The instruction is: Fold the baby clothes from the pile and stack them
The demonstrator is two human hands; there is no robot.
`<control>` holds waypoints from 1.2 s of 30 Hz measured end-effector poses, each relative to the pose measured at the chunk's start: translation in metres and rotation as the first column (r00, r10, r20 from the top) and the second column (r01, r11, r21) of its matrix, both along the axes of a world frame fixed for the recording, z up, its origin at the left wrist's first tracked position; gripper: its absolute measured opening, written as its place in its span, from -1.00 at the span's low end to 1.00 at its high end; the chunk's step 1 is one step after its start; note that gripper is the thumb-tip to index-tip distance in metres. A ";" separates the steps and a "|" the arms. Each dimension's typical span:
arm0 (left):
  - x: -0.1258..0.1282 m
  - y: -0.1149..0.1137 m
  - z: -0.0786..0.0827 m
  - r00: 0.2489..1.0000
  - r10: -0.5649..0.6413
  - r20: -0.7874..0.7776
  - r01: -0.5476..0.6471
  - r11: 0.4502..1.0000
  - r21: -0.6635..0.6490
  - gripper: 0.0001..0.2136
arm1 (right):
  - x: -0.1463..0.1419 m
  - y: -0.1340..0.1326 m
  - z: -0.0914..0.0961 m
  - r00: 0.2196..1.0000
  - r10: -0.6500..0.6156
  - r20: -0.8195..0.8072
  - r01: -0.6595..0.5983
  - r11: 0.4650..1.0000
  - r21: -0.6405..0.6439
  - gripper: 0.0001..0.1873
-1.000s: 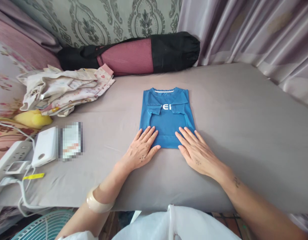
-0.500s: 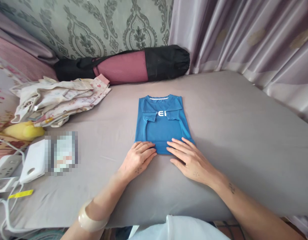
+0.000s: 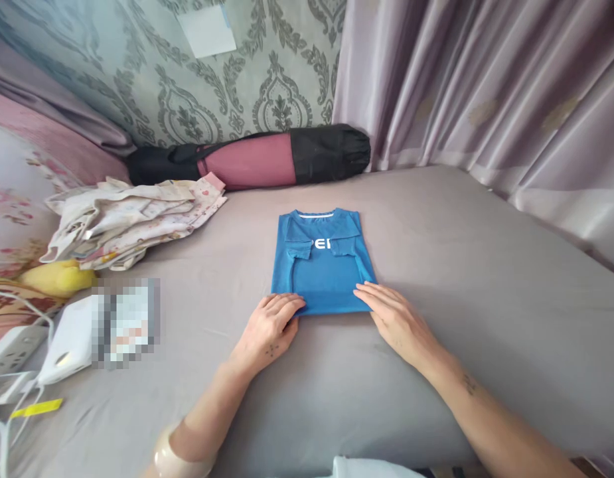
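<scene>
A blue T-shirt (image 3: 322,265) lies folded into a neat rectangle on the grey bed sheet (image 3: 436,279), collar away from me, white letters showing between its folded sleeves. My left hand (image 3: 269,326) rests at the shirt's near left corner, fingers together and flat on the hem. My right hand (image 3: 396,320) lies at the near right corner, fingers stretched out and touching the edge. Neither hand holds anything.
A pile of pale printed clothes (image 3: 132,216) sits at the left. A rolled pink mat in a black bag (image 3: 257,159) lies against the patterned wall. A yellow soft toy (image 3: 58,277), a white power bank (image 3: 70,338) and cables lie at the left edge. Curtains (image 3: 486,99) hang on the right.
Both hands have slid back from on top of the shirt to its near corners. The view has tilted up, showing more wall.
</scene>
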State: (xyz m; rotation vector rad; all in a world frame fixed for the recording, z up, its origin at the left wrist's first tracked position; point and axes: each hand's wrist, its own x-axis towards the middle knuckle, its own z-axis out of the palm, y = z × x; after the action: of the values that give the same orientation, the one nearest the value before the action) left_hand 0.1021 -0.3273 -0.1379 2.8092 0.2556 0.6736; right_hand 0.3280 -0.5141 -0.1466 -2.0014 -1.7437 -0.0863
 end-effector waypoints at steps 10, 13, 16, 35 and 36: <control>-0.019 0.025 -0.017 0.993 0.089 -0.077 -0.089 0.996 0.016 -0.56 | 0.009 -0.003 -0.008 0.999 -0.015 -0.047 0.014 0.999 -0.032 -0.42; -0.021 0.024 -0.011 0.995 0.056 -0.085 -0.052 0.997 0.056 -0.54 | 0.009 -0.005 -0.005 1.000 0.004 -0.018 -0.005 0.999 -0.049 -0.37; -0.025 0.020 -0.004 0.995 0.037 -0.096 -0.029 0.996 0.082 -0.52 | 0.008 -0.009 0.000 1.000 0.011 0.027 -0.010 0.998 -0.057 -0.32; -0.061 -0.017 0.049 0.937 0.097 -0.336 -0.227 0.900 -0.373 -0.71 | -0.008 -0.052 0.072 0.950 -0.073 -0.303 -0.063 0.907 -0.416 -0.61; -0.056 -0.015 0.048 0.929 0.153 -0.338 -0.297 0.853 -0.428 -0.73 | -0.003 -0.047 0.069 0.938 -0.105 -0.329 -0.039 0.914 -0.405 -0.65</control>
State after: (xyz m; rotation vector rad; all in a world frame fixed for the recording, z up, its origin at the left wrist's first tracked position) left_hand 0.0462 -0.3419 -0.0903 2.4028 0.7157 0.1871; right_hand 0.3251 -0.5610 -0.0771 -2.1638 -1.5885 0.6325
